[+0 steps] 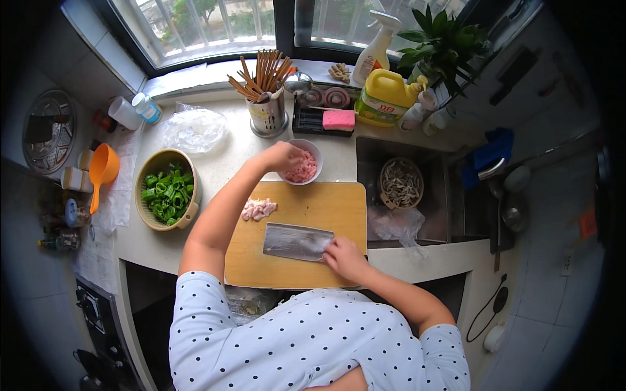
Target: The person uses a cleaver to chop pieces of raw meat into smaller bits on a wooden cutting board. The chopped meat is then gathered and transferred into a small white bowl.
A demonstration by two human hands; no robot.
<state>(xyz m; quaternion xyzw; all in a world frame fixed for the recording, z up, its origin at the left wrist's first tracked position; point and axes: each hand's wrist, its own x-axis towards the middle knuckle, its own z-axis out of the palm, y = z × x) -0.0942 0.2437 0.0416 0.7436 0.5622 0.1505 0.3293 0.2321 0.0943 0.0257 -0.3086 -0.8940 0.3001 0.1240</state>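
Left arm: bare, rising from the sleeve at lower left of the frame toward upper centre, elbow bent slightly.
Left hand [282, 156]: just above frame centre, fingers curled loosely downward, knuckles up, back of hand facing the camera.
Right arm: bare forearm, running from the lower right up and left toward the middle.
Right hand [345, 259]: just below centre, palm down, fingers closed in a grip, thumb side toward the left.
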